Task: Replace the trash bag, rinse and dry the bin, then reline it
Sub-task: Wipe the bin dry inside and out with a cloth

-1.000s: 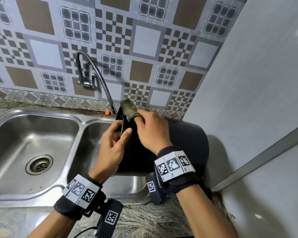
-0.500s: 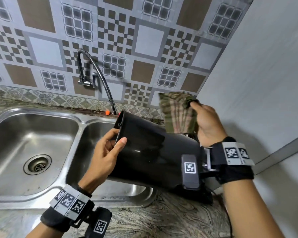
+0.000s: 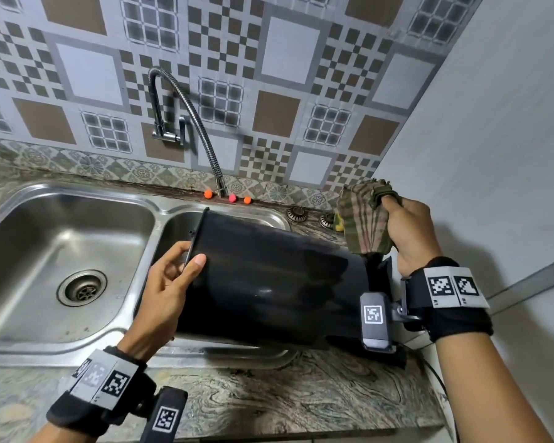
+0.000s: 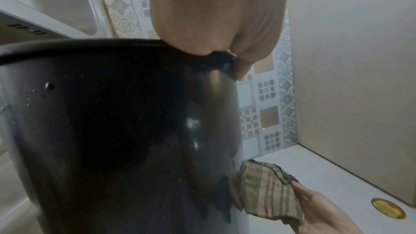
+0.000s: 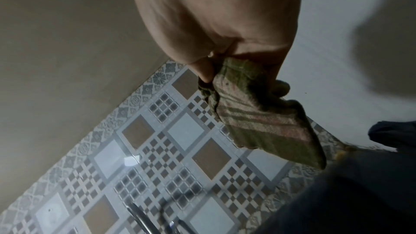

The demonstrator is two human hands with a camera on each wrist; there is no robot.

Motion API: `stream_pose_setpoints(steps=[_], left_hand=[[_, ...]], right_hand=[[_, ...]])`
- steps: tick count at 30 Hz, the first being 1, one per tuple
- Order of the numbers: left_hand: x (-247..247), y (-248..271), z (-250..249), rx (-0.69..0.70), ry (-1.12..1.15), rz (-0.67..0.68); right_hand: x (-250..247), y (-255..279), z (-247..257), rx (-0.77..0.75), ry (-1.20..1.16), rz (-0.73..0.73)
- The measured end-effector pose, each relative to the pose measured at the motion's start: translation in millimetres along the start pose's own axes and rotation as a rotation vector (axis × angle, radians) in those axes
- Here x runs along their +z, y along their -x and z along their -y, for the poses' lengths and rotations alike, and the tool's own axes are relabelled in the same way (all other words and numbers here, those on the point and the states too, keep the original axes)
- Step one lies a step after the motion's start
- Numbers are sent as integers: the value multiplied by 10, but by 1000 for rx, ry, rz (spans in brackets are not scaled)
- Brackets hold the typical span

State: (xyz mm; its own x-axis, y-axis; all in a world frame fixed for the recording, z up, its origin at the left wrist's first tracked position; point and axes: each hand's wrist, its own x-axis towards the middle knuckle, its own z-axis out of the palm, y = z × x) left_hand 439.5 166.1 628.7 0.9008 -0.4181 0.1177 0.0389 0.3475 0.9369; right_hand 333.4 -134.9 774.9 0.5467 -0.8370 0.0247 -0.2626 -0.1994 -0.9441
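Observation:
A glossy black bin (image 3: 269, 279) lies tilted on its side over the right sink basin (image 3: 179, 225), its open mouth turned left. My left hand (image 3: 176, 276) grips the bin's rim, thumb on the outside wall; the left wrist view shows that hand (image 4: 216, 24) pinching the rim of the bin (image 4: 117, 131). My right hand (image 3: 406, 231) holds a bunched green striped cloth (image 3: 363, 219) in the air just above the bin's base end. In the right wrist view the cloth (image 5: 258, 118) hangs from curled fingers. The inside of the bin is hidden.
A flexible steel tap (image 3: 192, 123) arches over the divide of the double sink; the left basin (image 3: 29, 238) has a round drain (image 3: 82, 287). Three small orange balls (image 3: 232, 197) sit on the back ledge. A white wall (image 3: 493, 155) closes the right side. Marbled counter (image 3: 269, 404) runs along the front.
My right hand has lifted the cloth off the bin's rim and carried it right to the base end. The bin has tipped flatter; my left hand keeps its grip on the rim.

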Motion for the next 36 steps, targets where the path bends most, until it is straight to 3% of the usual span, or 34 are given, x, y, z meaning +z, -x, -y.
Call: stream_pose_setpoints(steps=[6, 13, 19, 23, 25, 30, 34, 36], left_hand=[[-164, -29, 71, -33, 33, -45], [-233, -51, 310, -176, -12, -83], [-296, 4, 348, -304, -8, 23], [-260, -104, 225, -383, -2, 18], [-243, -248, 149, -454, -15, -55], [-241, -547, 43, -516, -244, 8], [-342, -594, -5, -599, -141, 9], [-377, -541, 1, -619, -54, 25]], right_hand=[[113, -49, -205, -49, 131, -56], [315, 188, -191, -352, 619, -123], [691, 478, -662, -272, 887, 70], [745, 627, -828, -307, 900, 36], [731, 671, -866, -353, 895, 18], [716, 801, -948, -394, 907, 9], [629, 665, -944, -318, 677, -33], [492, 543, -855, -195, 475, -32]])
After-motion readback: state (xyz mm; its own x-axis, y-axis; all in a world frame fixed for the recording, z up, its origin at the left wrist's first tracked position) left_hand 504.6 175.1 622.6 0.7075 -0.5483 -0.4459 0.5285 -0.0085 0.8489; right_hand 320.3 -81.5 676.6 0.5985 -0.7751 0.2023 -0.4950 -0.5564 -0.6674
